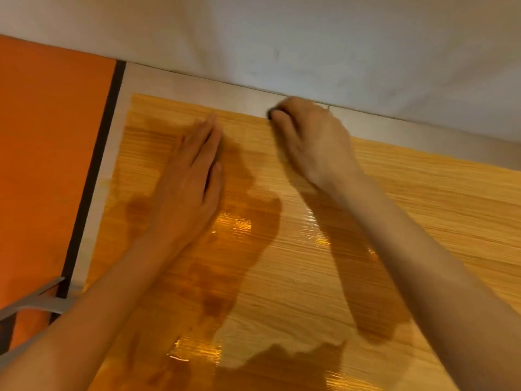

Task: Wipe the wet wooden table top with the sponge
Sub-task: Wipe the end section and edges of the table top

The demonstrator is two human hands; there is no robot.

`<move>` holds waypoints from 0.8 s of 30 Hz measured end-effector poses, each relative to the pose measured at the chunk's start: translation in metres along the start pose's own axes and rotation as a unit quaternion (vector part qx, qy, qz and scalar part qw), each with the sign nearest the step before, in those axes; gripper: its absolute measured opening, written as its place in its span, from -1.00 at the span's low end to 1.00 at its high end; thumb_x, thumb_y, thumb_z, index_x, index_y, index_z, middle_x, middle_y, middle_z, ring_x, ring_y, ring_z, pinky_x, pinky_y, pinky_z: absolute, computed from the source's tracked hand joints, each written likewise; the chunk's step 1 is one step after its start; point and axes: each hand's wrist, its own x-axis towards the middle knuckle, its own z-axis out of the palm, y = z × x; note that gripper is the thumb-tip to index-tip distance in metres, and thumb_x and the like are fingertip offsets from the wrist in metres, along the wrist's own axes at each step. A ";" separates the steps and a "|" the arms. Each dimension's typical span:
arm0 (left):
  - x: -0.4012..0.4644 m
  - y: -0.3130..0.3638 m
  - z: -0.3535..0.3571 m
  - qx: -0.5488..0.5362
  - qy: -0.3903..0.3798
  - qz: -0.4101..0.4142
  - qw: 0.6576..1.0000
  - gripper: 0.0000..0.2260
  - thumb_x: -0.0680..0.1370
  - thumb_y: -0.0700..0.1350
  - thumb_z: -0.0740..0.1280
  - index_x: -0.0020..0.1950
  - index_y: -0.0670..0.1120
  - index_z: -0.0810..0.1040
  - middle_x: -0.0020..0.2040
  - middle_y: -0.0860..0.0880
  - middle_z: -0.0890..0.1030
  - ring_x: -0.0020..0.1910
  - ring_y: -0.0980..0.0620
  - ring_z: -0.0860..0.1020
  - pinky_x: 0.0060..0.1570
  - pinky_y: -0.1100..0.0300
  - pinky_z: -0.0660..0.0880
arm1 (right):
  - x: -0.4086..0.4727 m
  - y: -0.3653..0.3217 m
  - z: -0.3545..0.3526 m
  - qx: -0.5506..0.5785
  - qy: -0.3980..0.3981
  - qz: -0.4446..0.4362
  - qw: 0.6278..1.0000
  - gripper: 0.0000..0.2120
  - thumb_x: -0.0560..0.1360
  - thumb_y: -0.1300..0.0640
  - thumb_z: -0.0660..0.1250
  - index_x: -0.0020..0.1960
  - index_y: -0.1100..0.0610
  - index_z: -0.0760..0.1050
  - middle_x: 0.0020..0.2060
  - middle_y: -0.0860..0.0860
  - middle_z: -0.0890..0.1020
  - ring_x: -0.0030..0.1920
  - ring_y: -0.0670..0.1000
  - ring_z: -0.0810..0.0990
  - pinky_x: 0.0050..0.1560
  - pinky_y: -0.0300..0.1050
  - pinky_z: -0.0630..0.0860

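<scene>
While mostly hidden, sponge (272, 112) orientation seems unreadable.

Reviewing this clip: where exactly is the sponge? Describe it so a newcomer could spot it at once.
Start at the wooden table top and follow its far edge along the white wall. There the right hand curls over the sponge, of which only a small dark sliver shows past the fingers. The left hand lies flat, holding nothing.
</scene>
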 end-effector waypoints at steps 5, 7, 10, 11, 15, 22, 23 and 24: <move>-0.025 -0.048 -0.023 0.017 0.027 -0.043 0.999 -0.49 0.71 -0.02 0.04 0.65 -0.10 0.10 0.67 0.01 0.07 0.64 0.06 0.03 0.62 0.15 -0.07 | -0.020 0.020 -0.016 -0.058 0.058 0.079 0.993 -0.67 0.67 0.04 0.02 0.07 0.18 0.51 -0.03 0.19 0.61 -0.03 0.23 0.52 -0.07 0.05 0.42; -0.030 -0.058 -0.024 0.024 0.035 -0.045 0.998 -0.49 0.71 -0.01 0.03 0.65 -0.10 0.08 0.67 0.01 0.05 0.64 0.08 -0.01 0.63 0.01 -0.03 | -0.008 -0.008 0.000 -0.059 0.062 0.066 0.994 -0.65 0.67 0.06 0.01 0.08 0.20 0.52 -0.03 0.19 0.61 -0.01 0.24 0.53 -0.04 0.06 0.42; -0.031 -0.065 -0.022 0.020 0.042 -0.040 0.998 -0.49 0.71 -0.01 0.02 0.66 -0.10 0.07 0.67 -0.01 0.05 0.64 0.11 -0.05 0.62 0.10 -0.10 | 0.026 -0.065 0.036 -0.060 0.051 0.041 0.996 -0.66 0.66 0.05 0.00 0.11 0.17 0.51 0.02 0.17 0.63 0.04 0.23 0.56 -0.02 0.04 0.43; -0.031 -0.065 -0.021 0.020 0.043 -0.039 0.998 -0.49 0.71 0.00 0.02 0.66 -0.10 0.07 0.67 -0.02 0.05 0.64 0.10 -0.05 0.61 0.17 -0.12 | 0.038 -0.084 0.049 -0.069 0.046 0.029 0.996 -0.67 0.66 0.05 0.01 0.13 0.15 0.50 0.04 0.16 0.63 0.06 0.21 0.56 -0.03 0.02 0.43; -0.028 -0.067 -0.019 0.025 0.052 -0.031 0.998 -0.48 0.71 0.01 -0.01 0.65 -0.13 0.11 0.66 -0.06 0.08 0.65 0.03 0.02 0.62 0.16 -0.06 | 0.069 -0.139 0.082 -0.062 0.029 -0.032 0.997 -0.71 0.66 0.05 0.04 0.18 0.11 0.48 0.10 0.08 0.61 0.12 0.15 0.56 -0.01 -0.02 0.42; -0.029 -0.067 -0.018 0.036 0.060 -0.016 0.997 -0.51 0.72 -0.04 0.01 0.65 -0.13 0.07 0.67 -0.06 0.05 0.65 0.02 -0.02 0.59 0.26 -0.14 | 0.014 -0.043 0.021 -0.023 0.024 0.051 0.998 -0.67 0.65 -0.04 0.06 0.14 0.08 0.53 0.08 0.10 0.62 0.09 0.17 0.54 0.02 0.05 0.47; -0.029 -0.067 -0.018 0.032 0.062 -0.015 0.997 -0.51 0.72 -0.05 0.01 0.65 -0.14 0.07 0.67 -0.06 0.05 0.65 0.03 -0.03 0.60 0.23 -0.13 | 0.001 -0.025 0.009 -0.020 0.035 0.085 0.996 -0.67 0.65 -0.03 0.06 0.13 0.08 0.54 0.09 0.10 0.62 0.10 0.18 0.54 0.05 0.06 0.48; -0.029 -0.066 -0.018 0.029 0.063 -0.012 0.998 -0.51 0.72 -0.06 0.01 0.65 -0.15 0.08 0.67 -0.07 0.05 0.65 0.03 -0.03 0.61 0.19 -0.10 | -0.009 -0.011 -0.001 -0.013 0.050 0.117 0.992 -0.68 0.65 -0.01 0.07 0.12 0.10 0.56 0.09 0.10 0.62 0.11 0.18 0.54 0.08 0.08 0.48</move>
